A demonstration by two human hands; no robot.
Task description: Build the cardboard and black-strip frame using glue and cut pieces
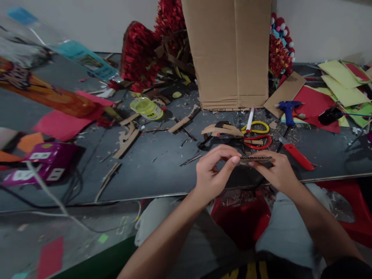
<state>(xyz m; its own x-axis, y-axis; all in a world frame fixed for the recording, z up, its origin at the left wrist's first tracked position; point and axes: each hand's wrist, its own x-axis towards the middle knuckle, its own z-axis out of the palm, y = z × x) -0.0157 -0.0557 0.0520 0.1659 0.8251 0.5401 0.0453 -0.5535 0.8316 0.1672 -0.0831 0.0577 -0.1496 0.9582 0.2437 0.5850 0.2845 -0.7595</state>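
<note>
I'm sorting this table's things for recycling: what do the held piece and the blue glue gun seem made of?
Held piece: corrugated cardboard, apparently matte; its edge shows fluted gaps.
Blue glue gun: probably molded plastic, fairly smooth, judging by its even color and rounded body.

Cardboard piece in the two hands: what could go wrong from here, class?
The cardboard piece, pinched between the left hand and right hand, might bend or slip.
The knife lies close to the right hand, its blade apparently out; a careless reach could cut.
The white cord hangs off the table, where it might get snagged.
</note>
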